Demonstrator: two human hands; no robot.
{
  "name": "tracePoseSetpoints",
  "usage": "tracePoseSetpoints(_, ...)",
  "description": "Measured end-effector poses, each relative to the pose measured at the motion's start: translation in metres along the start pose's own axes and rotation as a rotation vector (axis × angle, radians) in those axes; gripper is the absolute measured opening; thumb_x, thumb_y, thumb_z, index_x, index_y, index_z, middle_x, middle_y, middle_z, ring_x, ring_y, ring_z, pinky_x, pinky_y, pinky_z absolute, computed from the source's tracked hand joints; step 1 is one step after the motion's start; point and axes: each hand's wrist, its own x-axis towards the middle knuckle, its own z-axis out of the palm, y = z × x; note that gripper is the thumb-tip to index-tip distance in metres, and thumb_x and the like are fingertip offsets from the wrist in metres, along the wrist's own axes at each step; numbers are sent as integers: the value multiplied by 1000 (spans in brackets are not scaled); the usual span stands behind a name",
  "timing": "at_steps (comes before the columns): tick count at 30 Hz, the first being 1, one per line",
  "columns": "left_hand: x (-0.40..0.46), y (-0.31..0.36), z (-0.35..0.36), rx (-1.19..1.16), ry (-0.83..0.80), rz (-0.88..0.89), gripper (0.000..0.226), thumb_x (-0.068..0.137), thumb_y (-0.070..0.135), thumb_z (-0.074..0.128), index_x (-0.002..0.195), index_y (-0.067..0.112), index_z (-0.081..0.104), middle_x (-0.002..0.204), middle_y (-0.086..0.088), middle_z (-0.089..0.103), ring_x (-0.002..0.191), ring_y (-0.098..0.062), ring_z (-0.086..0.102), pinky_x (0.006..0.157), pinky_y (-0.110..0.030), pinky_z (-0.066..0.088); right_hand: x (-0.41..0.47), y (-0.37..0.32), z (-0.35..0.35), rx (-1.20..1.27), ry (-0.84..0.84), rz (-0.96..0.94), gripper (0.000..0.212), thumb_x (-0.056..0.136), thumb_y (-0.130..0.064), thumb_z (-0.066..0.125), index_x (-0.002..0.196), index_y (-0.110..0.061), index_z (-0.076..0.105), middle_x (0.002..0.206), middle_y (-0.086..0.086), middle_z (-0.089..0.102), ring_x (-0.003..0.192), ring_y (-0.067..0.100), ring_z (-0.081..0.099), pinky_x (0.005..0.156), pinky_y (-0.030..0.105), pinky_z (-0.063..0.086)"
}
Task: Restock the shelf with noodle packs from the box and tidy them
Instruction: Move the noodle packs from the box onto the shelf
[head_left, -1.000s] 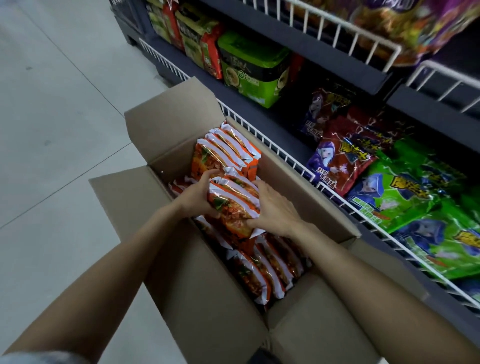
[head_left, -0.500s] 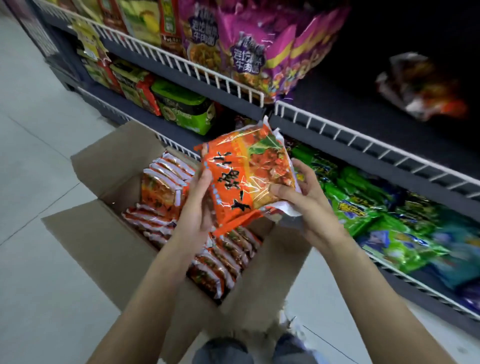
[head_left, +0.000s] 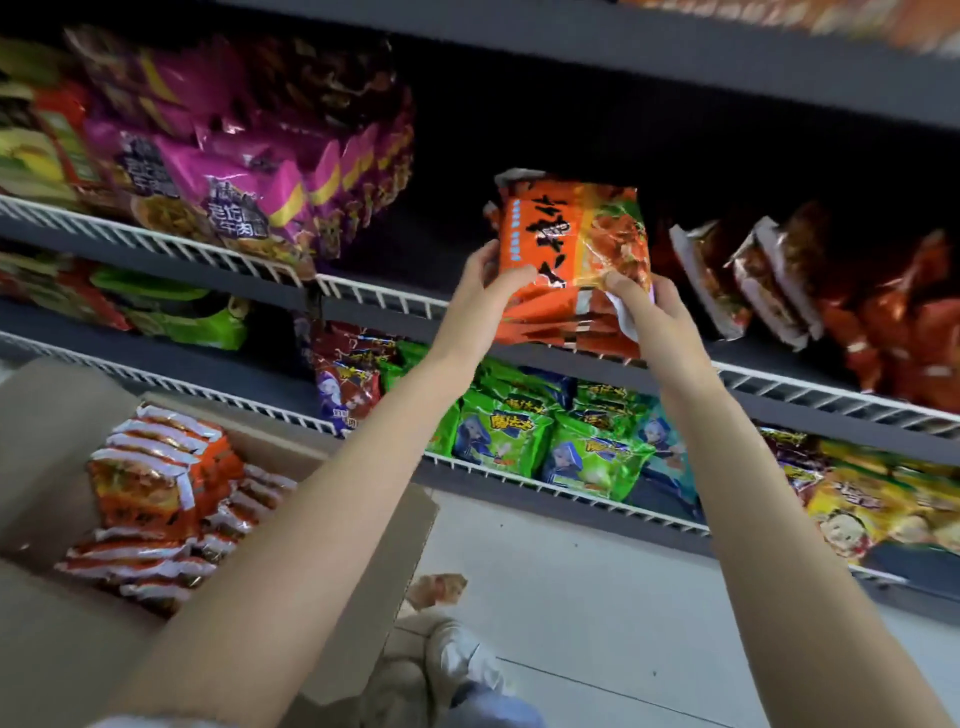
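Observation:
Both my hands hold up a small stack of orange noodle packs (head_left: 571, 244) in front of the middle shelf (head_left: 374, 299), just above its white wire rail. My left hand (head_left: 488, 296) grips the stack's left edge, thumb on its face. My right hand (head_left: 654, 317) grips the lower right corner. The open cardboard box (head_left: 47, 415) stands on the floor at lower left with several more orange packs (head_left: 161, 478) inside. A few similar packs (head_left: 753, 280) lean untidily on the shelf to the right of the held stack.
Purple packs (head_left: 244, 171) fill the shelf's left part; a dark gap lies behind the held stack. The lower shelf holds green packs (head_left: 509, 436) and yellow ones (head_left: 872, 509). My shoe (head_left: 447, 654) is on the pale floor by the box.
My hands have lifted the orange packs out of the box and carried them up and right to the middle shelf. The view has swung up from the box to the shelves.

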Motion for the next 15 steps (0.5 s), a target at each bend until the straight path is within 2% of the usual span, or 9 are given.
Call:
tracePoseSetpoints(1, 8, -2, 12, 48, -37, 9, 43, 92, 27, 56, 132, 23, 43, 122, 0, 60, 105, -14, 61, 95, -33, 45, 8, 1, -10, -28, 25, 4, 56, 88, -51, 56, 134, -21, 46, 125, -4, 54, 120, 14, 49, 93, 28, 37)
tracePoseSetpoints(4, 29, -10, 44, 190, -69, 55, 34, 95, 29, 51, 128, 23, 48, 119, 3, 60, 111, -16, 57, 94, -29, 40, 34, 8, -34, -104, 98, 33, 63, 90, -52, 52, 142, -19, 40, 142, 2, 45, 129, 21, 42, 94, 32, 32)
tracePoseSetpoints(7, 49, -21, 65, 352, -74, 81, 40, 97, 36, 47, 133, 17, 46, 122, 6, 54, 110, -9, 49, 90, -24, 33, 56, 18, -49, -186, 190, 5, 53, 89, -50, 52, 133, -21, 51, 130, 3, 57, 116, 22, 53, 89, 31, 40)
tracePoseSetpoints(10, 66, -38, 80, 598, -111, 125, 45, 99, 42, 39, 135, 16, 40, 126, -6, 56, 110, -22, 54, 85, -27, 36, 68, 31, -52, -306, 235, -36, 49, 98, -45, 40, 136, -16, 45, 133, 10, 54, 121, 28, 50, 94, 34, 39)
tracePoseSetpoints(12, 74, -47, 89, 857, -124, 177, 49, 99, 44, 33, 138, 13, 35, 116, -12, 60, 101, -30, 60, 80, -33, 44, 67, 40, -50, -412, 274, -62, 53, 100, -45, 35, 142, -13, 36, 139, 15, 47, 127, 33, 44, 100, 39, 35)
tracePoseSetpoints(15, 72, -49, 92, 1162, -64, 278, 50, 99, 49, 28, 130, 12, 41, 95, -10, 66, 82, -29, 63, 70, -35, 46, 55, 51, -45, -683, 427, -172, 55, 99, -42, 38, 145, -12, 30, 147, 16, 35, 131, 38, 35, 103, 48, 31)
